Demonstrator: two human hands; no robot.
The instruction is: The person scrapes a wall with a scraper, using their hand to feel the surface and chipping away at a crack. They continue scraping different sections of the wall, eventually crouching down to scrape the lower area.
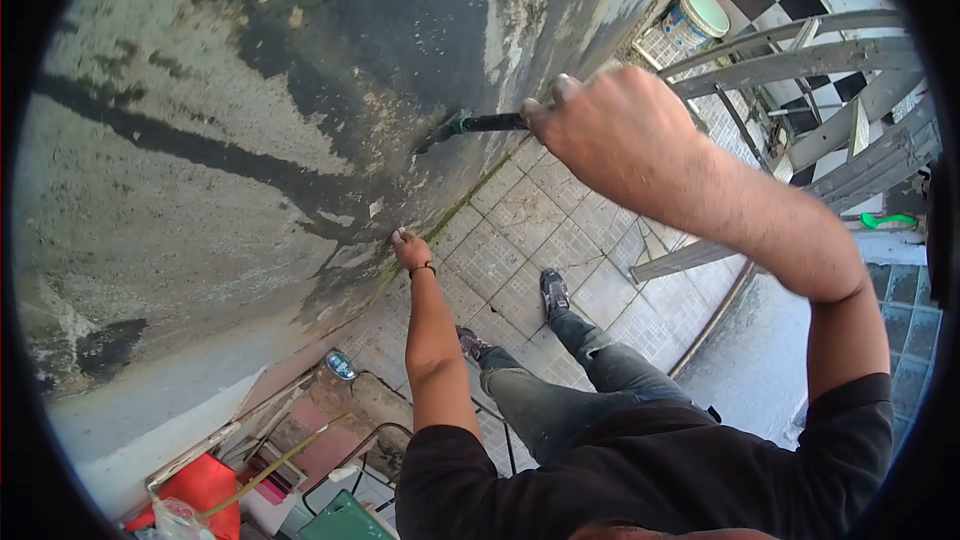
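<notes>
In my right hand (pixel 625 130), fingers wrapped round its black handle, is a hammer (pixel 490 123) with a dark narrow head and a teal band where head and handle meet. The head is at the surface of a stained, peeling wall (pixel 200 210); whether it touches cannot be told. Lower down, my left hand (pixel 411 252) is closed against the same wall, its fingertips close together. Anything between those fingers is too small to make out. Just above it, a small pale flake (pixel 376 208) shows on the wall.
Pale floor tiles (pixel 520 215) lie under my feet. A wooden ladder (pixel 800 65) leans at the right, near a white bucket (pixel 697 18) and a green plastic item (pixel 888 221). At the lower left are a red bag (pixel 205 490), a green box (pixel 345 520) and a mirror (pixel 340 365).
</notes>
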